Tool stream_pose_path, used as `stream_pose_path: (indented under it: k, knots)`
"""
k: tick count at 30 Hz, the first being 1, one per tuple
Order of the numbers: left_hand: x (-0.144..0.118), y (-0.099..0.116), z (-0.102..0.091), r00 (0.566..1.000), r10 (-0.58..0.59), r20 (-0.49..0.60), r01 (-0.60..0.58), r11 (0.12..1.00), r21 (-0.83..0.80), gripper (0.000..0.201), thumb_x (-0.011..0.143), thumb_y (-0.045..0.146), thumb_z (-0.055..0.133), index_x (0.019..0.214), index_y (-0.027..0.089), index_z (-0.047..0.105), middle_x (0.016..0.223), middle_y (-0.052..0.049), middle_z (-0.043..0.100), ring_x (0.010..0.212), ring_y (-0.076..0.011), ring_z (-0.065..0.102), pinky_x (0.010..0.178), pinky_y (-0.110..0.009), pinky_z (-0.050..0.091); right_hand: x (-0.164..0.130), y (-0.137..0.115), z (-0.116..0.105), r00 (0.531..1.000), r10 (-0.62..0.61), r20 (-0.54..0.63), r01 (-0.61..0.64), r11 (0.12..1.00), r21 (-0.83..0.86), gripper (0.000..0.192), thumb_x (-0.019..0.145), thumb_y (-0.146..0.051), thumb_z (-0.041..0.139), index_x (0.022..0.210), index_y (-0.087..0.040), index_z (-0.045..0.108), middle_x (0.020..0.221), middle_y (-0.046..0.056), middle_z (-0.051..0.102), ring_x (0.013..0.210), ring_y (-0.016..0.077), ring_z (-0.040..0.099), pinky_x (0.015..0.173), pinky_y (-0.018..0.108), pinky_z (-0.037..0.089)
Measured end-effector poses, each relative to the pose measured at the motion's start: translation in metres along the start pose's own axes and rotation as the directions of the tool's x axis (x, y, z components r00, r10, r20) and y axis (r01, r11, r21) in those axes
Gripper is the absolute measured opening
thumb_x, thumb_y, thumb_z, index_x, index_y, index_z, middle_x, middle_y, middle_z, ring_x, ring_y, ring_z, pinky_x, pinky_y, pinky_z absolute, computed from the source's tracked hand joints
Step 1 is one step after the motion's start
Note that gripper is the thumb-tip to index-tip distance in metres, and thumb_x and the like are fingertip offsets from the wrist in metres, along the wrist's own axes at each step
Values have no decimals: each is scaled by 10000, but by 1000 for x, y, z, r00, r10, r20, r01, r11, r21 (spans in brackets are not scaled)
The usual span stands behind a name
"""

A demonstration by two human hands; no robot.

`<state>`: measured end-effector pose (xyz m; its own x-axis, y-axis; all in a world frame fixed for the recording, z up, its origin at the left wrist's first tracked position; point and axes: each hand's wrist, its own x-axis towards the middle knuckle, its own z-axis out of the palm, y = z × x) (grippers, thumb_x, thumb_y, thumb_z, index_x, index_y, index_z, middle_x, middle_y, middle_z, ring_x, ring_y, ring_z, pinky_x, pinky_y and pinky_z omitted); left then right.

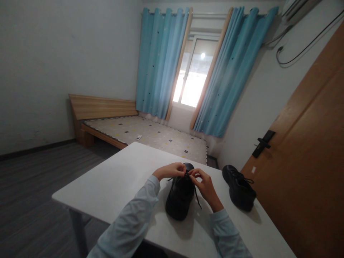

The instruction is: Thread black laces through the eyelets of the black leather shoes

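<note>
Pinching the lace of the shoe, lower centre of frame, between nearly closed fingertips of left hand and right hand, best with even tension.

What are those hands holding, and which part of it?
The left hand and right hand pinch the laces of the black shoe, near its toe end. Which strand each has is too small to tell.
</note>
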<state>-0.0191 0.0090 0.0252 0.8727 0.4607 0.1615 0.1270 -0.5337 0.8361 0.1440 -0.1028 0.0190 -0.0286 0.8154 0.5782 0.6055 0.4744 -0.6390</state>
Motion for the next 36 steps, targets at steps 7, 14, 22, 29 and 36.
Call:
stream_pose_path:
  k: [7, 14, 22, 29, 36]
  knots:
    - [1, -1, 2, 1000, 11, -8, -11, 999, -53, 78, 673, 193, 532, 725, 138, 513, 671, 31, 459, 649, -108, 405, 595, -218, 318, -1, -1, -2, 997, -83, 4, 83, 988, -127, 36, 764, -186, 583, 787, -203, 605, 799, 37, 690, 733, 186, 646, 701, 336, 525]
    - [2, -4, 3, 1000, 17, 1, -16, 997, -79, 109, 666, 210, 532, 747, 139, 514, 664, 35, 442, 649, -107, 394, 595, -218, 316, 1, -4, 2, 976, -212, 56, 219, 925, -309, 232, 731, -90, 527, 852, -233, 664, 838, 55, 667, 801, 217, 611, 737, 370, 496]
    - [2, -2, 2, 999, 37, 16, -35, 995, -88, 117, 658, 207, 535, 750, 144, 499, 686, 31, 439, 667, -106, 394, 611, -218, 321, 1, -13, 4, 998, -67, 0, 67, 995, 70, 118, 698, -108, 466, 728, -213, 510, 842, 44, 601, 849, 206, 556, 792, 361, 449]
    - [0, 1, 2, 997, 71, 42, -67, 993, -101, 123, 651, 158, 515, 771, 143, 496, 688, 31, 427, 670, -109, 386, 609, -219, 316, 2, -14, -4, 999, 29, -15, -19, 892, 451, 60, 652, -173, 397, 689, -220, 398, 795, 60, 545, 810, 221, 545, 742, 372, 450]
    - [-3, 11, -2, 989, 128, 74, -126, 992, -27, 127, 637, 82, 496, 738, 145, 540, 729, 12, 492, 749, -131, 437, 681, -223, 358, 4, -23, -20, 993, 118, -10, -94, 840, 534, 229, 781, -368, 312, 606, -239, 386, 487, 3, 431, 475, 200, 510, 679, 433, 469]
